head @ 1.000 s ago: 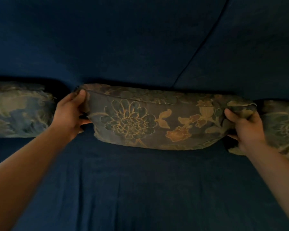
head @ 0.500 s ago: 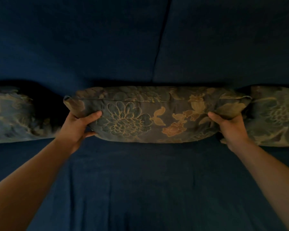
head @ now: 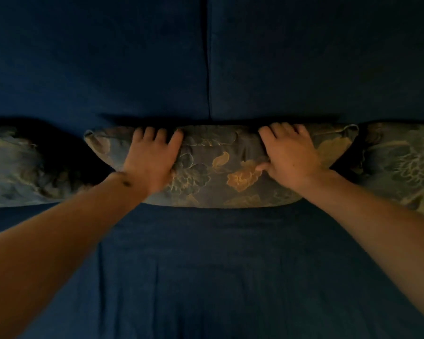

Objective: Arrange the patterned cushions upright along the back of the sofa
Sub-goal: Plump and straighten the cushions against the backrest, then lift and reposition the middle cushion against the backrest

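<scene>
A dark floral cushion with gold flowers leans against the blue sofa back, centred under the seam between the two back panels. My left hand lies flat on its left front face, fingers curled over the top edge. Over on the right half, my right hand rests the same way, fingers hooked over the top and the thumb pressing the fabric. A second patterned cushion stands at the far left, apart from the middle one. A third stands at the far right, close to the middle cushion's corner.
The blue seat spreads out in front of the cushions towards me. A dark gap separates the left cushion from the middle one. The room is dim.
Both hands left the cushion's end corners and moved inward onto its front and top edge. The cushion now sits further back against the sofa back, centred under the seam.
</scene>
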